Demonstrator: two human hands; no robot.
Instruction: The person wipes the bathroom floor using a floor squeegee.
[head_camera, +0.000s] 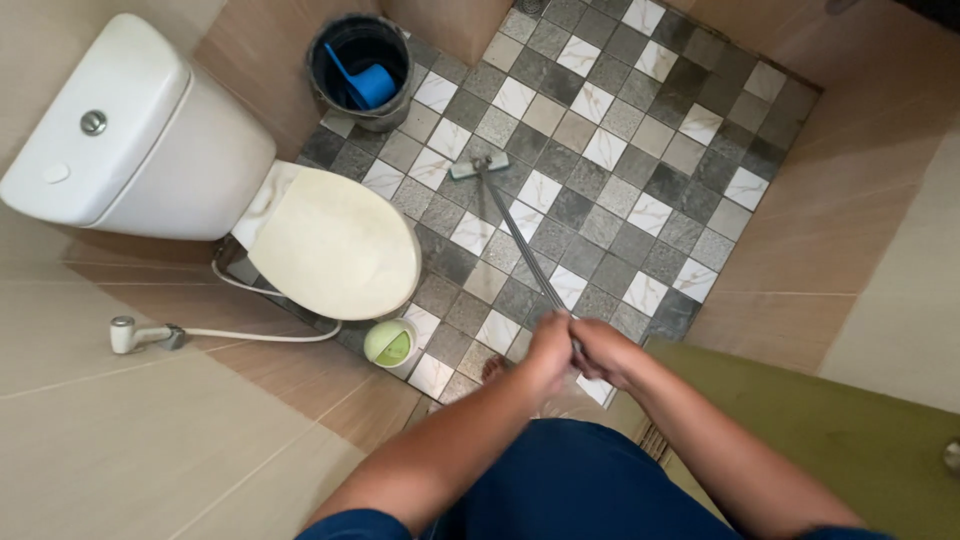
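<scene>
Gripping the metal mop handle (525, 245) with both hands: left hand (548, 352) and right hand (603, 350) closed tight around its upper end, side by side, touching. Handle slants away from me down to the flat mop head (479, 166), which sits on the tiled floor (640, 170). Mop head is near the dark bucket (361, 70) with a blue scoop (372, 85). Toilet (335, 240), lid down, to my left; small green bin (392, 345) just beside it.

The scene is being viewed from a single head-worn camera, looking almost straight down. The tiled floor (600, 150) is being seen from standing height, while the forearms are being cropped near the bottom edge.
</scene>
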